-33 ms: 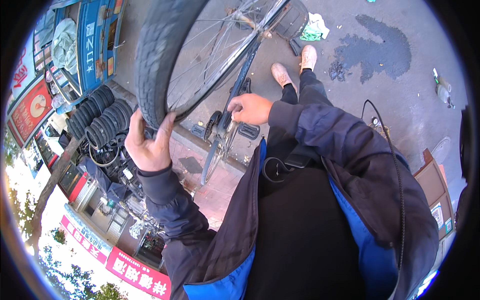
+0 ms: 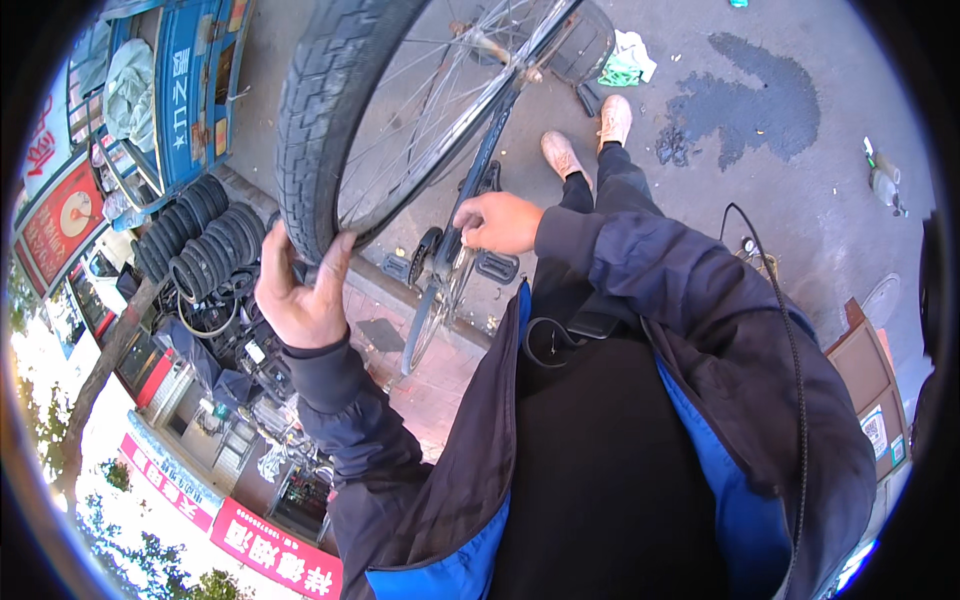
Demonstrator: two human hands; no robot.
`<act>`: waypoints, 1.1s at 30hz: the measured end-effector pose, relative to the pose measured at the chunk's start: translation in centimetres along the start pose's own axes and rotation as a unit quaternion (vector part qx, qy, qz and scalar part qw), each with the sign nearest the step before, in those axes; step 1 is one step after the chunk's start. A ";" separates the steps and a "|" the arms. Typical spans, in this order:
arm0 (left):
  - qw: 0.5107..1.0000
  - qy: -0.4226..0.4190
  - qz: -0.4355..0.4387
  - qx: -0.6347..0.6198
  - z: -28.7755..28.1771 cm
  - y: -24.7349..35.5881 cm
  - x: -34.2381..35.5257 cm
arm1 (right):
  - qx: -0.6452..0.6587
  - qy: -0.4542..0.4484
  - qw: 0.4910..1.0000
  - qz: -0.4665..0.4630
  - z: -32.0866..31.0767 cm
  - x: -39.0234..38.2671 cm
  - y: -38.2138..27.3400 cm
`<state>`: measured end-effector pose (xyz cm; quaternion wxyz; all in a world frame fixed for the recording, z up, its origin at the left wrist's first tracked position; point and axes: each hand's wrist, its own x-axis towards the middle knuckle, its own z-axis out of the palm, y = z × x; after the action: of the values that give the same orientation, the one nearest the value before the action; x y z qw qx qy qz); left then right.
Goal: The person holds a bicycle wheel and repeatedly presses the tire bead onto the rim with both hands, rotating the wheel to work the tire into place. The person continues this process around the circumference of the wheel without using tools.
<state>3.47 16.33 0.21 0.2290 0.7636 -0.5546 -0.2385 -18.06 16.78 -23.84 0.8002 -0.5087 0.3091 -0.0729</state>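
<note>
A black bicycle tyre (image 2: 312, 120) on a spoked wheel with a silver rim (image 2: 440, 165) rises at the upper left. My left hand (image 2: 303, 295) grips its lower edge, thumb on one side and fingers on the other. The bicycle's dark frame tube (image 2: 488, 150) slants down toward the pedals, beside my right hand (image 2: 500, 222). That hand's fingers are curled in close against the frame; whatever they hold, if anything, is hidden. Below it show a black pedal (image 2: 496, 266) and a second, lower wheel (image 2: 418, 325).
Stacked black tyres (image 2: 215, 245) lie left, below a blue cart (image 2: 195, 90). A white and green cloth (image 2: 628, 60) and a wet patch (image 2: 745, 100) are on the ground ahead. Bottles (image 2: 884, 182) lie far right. A black cable (image 2: 790, 330) runs along my right sleeve.
The tyre's tread was smeared and now shows crisply, so the wheel has slowed or stopped. My left hand has shifted very slightly right and down; the right hand stays nearly put.
</note>
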 end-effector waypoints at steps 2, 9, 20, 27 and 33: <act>0.999 0.005 -0.004 -0.052 1.6 -1.5 -0.4 | -0.001 0.014 1.000 -0.004 -0.3 0.1 -0.1; 0.996 -0.017 -0.092 -0.005 2.0 -1.9 -0.2 | -0.015 0.043 0.999 0.004 -2.1 -0.6 0.0; 0.986 0.026 -0.067 -0.149 3.8 -4.2 -0.7 | 0.043 0.090 0.995 0.008 -5.9 -3.0 0.5; 0.997 0.024 0.069 -0.018 2.3 1.4 1.5 | 0.145 0.161 0.976 0.014 -11.3 -6.3 -2.2; 0.976 0.042 0.160 -0.140 4.3 6.5 4.0 | 0.055 0.311 0.926 -0.208 -13.0 -10.2 -12.5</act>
<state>-2.90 10.35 0.44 0.3916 0.6350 -0.6204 -0.2419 -31.16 5.28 -12.65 0.6577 -0.4682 0.4248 -0.4096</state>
